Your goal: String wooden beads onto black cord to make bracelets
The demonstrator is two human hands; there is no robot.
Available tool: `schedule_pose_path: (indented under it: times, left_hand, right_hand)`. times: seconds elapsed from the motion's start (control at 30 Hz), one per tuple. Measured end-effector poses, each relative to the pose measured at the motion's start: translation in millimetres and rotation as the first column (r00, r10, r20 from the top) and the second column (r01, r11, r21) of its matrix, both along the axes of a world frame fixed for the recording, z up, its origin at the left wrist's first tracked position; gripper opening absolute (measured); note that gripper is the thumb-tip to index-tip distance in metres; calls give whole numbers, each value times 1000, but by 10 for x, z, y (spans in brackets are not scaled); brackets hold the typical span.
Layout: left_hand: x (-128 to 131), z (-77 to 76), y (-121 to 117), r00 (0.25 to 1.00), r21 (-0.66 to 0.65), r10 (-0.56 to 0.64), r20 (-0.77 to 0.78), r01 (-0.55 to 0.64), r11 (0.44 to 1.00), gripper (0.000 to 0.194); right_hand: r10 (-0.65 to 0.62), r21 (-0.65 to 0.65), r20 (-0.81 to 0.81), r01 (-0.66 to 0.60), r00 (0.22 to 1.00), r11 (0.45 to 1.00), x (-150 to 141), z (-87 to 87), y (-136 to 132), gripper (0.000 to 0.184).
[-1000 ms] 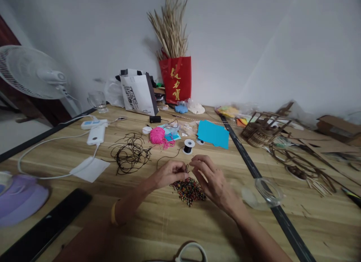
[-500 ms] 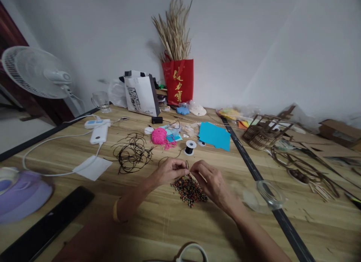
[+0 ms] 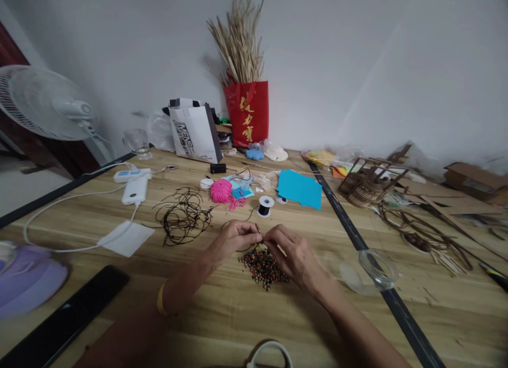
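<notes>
My left hand (image 3: 233, 239) and my right hand (image 3: 294, 251) meet fingertip to fingertip over the table, both pinched on a thin dark cord (image 3: 257, 228). A short bend of the cord stands up between the fingers; the rest of what they pinch is hidden. Just below lies a pile of small multicoloured beads (image 3: 265, 271), partly behind my right hand. Behind my hands stands a white spool (image 3: 265, 207) wound with black thread. Left of it are a tangle of dark cord (image 3: 184, 217) and a pink ball of yarn (image 3: 221, 190).
Blue sheets (image 3: 299, 189) lie behind my right hand. A clear round container (image 3: 379, 268) stands to the right, near a woven basket (image 3: 367, 185). On the left are a power strip (image 3: 135, 189), a black flat bar (image 3: 67, 315) and a purple object (image 3: 29, 281).
The fingertips have drawn slightly closer together, and the upright loop of cord between them looks smaller. The whole view has shifted a little; both hands keep their pinch.
</notes>
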State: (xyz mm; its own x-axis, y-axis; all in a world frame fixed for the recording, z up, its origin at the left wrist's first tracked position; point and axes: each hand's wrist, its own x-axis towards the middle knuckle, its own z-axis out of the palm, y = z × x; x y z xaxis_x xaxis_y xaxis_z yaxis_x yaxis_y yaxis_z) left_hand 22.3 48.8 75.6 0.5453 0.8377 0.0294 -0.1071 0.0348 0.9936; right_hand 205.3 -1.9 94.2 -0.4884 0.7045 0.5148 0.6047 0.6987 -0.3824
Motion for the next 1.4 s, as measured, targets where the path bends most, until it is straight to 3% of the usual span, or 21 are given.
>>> schedule_pose_path:
  times: [0.33,0.63,0.83,0.93,1.07,1.4]
  left_hand:
    - [7,40,-3,1000,11,28,-14,-28,1000,32]
    - [-3,51,-5,999,51,34,-26,-33,998,25]
    - [-33,94,-24,994,229,74,-80,-54,972,13]
    - [-32,130,-50,983,414,133,-129,-69,908,8]
    - [-16,185,-98,956,633,231,-183,-65,772,4]
    - [30,183,-157,925,861,361,-121,-83,502,7]
  right_hand:
    - [34,-6,-90,-35,995,999,13,-1,32,15]
    - [51,-155,-227,-88,973,984,47,94,15,12]
    - [-23,-280,-331,-75,943,957,38,96,28,13]
    - [-42,-302,-326,-62,945,951,28,69,38,11]
    - [-53,-316,-328,-57,943,947,24,52,47,12]
    - [-51,-340,-328,-68,943,938,-6,14,30,11]
